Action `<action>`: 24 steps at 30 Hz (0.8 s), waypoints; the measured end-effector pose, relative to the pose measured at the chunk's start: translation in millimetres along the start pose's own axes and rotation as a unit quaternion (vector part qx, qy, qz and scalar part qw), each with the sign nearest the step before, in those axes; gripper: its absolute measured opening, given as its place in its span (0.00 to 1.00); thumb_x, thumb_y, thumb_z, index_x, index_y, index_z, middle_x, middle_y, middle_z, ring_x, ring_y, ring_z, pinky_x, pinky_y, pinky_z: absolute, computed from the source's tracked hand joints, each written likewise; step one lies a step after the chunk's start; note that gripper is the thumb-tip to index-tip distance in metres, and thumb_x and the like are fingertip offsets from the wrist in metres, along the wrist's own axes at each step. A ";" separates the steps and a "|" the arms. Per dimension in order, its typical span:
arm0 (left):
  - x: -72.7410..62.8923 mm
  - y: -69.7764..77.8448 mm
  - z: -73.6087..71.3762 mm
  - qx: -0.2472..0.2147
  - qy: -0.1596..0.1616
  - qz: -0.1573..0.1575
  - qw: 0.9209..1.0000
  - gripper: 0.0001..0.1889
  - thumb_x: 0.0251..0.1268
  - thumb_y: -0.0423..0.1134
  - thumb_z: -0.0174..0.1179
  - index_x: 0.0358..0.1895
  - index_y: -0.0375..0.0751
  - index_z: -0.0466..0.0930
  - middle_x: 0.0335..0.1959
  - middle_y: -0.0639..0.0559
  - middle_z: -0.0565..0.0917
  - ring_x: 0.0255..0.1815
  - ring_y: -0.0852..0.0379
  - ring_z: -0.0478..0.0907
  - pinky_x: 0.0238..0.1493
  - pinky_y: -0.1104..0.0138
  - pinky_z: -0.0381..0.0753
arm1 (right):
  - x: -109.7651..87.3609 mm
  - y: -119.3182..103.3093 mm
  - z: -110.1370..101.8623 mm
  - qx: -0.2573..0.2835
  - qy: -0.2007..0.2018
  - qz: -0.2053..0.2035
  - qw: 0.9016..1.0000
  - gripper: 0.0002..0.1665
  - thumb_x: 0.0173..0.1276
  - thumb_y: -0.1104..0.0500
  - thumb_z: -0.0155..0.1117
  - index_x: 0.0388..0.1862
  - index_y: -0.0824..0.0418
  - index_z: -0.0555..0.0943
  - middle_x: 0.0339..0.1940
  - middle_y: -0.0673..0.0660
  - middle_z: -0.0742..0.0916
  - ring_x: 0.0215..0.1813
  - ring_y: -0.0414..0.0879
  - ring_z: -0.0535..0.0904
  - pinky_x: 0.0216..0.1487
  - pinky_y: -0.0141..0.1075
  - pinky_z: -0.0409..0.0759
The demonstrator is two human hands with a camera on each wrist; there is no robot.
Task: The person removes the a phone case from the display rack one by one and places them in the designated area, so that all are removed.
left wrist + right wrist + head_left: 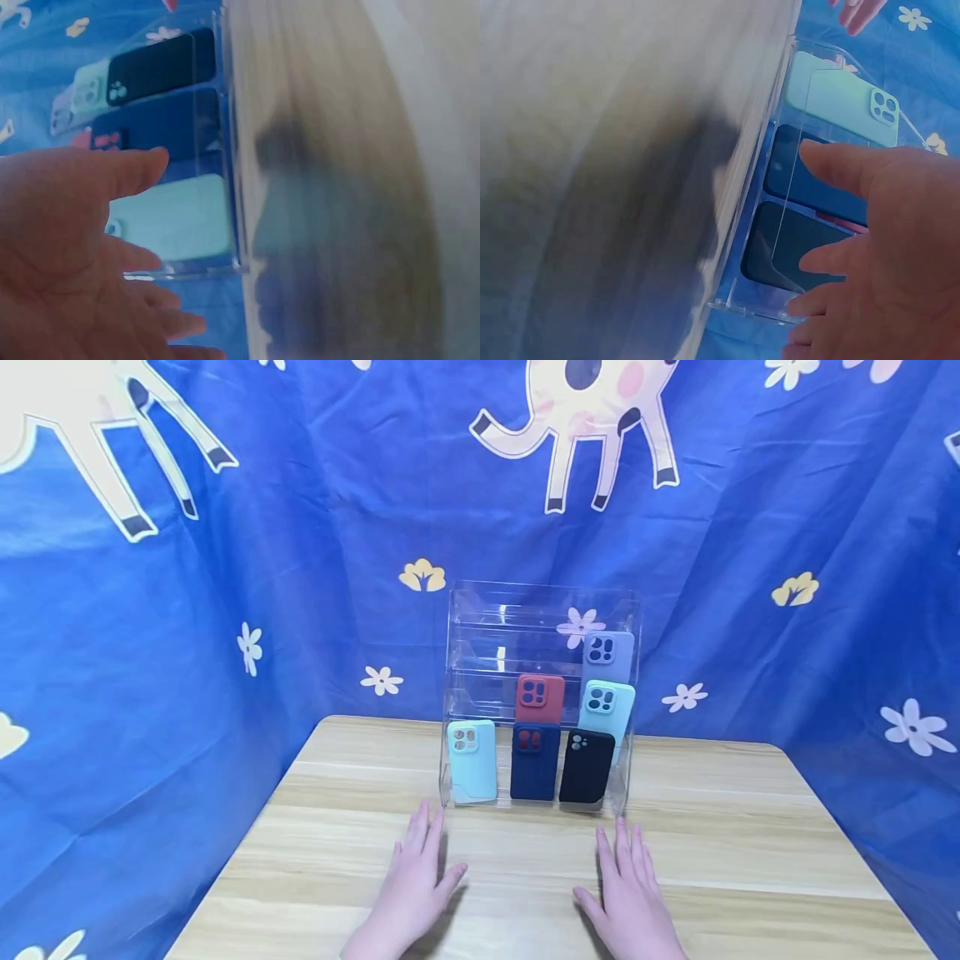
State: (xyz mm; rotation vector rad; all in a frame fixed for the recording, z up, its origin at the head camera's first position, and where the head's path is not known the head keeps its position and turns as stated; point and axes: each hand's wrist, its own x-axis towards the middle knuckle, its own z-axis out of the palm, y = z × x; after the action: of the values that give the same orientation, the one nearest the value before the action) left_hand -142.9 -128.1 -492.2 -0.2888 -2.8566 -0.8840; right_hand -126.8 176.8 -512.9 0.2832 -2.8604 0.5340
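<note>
Six phone cases (534,768) (two mint, one each red, navy, black, lilac) were held in one clear rack (482,689) at frame centre; below, left hand (411,883) and right hand (628,891) were seen released.

- I see an aqua case (474,772) and a second aqua case (604,716)
- Navy case (534,777), black case (587,770)
- Red case (542,712), lavender case (611,672)
- Clear rack (480,692)
- Pale wood-grain table (337,777)
- Blue cloth (375,485), patterned with white flowers (382,681)

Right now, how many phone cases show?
6: mint, navy, black in front, left to right; red behind navy; second mint behind black; lavender behind that. Others may be hidden.
</note>
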 end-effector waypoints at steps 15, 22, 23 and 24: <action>66.4 -34.6 -21.0 -0.177 0.066 -0.035 0.981 0.38 0.69 0.40 0.68 0.78 0.36 0.62 0.75 0.34 0.69 0.69 0.32 0.75 0.72 0.44 0.77 | 10.1 -7.9 -12.5 0.009 0.030 0.005 0.999 0.37 0.68 0.50 0.73 0.70 0.67 0.75 0.67 0.69 0.82 0.66 0.66 0.80 0.67 0.62 0.81; 91.3 -39.3 -18.0 -0.242 0.077 -0.047 0.966 0.29 0.70 0.34 0.67 0.72 0.33 0.71 0.69 0.34 0.77 0.65 0.35 0.80 0.67 0.51 0.84 | 19.8 -12.6 -20.6 0.022 0.064 0.002 0.998 0.22 0.69 0.53 0.72 0.59 0.59 0.84 0.58 0.58 0.88 0.58 0.58 0.86 0.60 0.57 0.87; 93.1 -39.4 -17.1 -0.240 0.080 -0.047 0.966 0.28 0.70 0.34 0.66 0.71 0.33 0.72 0.68 0.34 0.78 0.64 0.35 0.81 0.66 0.51 0.84 | 21.1 -12.7 -21.3 0.022 0.067 0.001 0.998 0.20 0.69 0.53 0.72 0.57 0.58 0.85 0.56 0.57 0.89 0.57 0.57 0.86 0.58 0.56 0.87; 94.8 -39.7 -16.1 -0.239 0.083 -0.049 0.966 0.27 0.70 0.34 0.66 0.70 0.33 0.73 0.67 0.35 0.79 0.63 0.36 0.81 0.65 0.51 0.85 | 22.6 -12.5 -22.3 0.022 0.069 0.001 0.997 0.18 0.69 0.54 0.73 0.55 0.57 0.86 0.55 0.56 0.90 0.56 0.56 0.87 0.57 0.55 0.88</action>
State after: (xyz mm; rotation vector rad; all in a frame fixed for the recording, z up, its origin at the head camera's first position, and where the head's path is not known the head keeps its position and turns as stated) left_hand -242.7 -155.9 -483.0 -0.1139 -2.4884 -1.5344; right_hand -141.6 170.4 -482.9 0.2408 -2.7195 0.5937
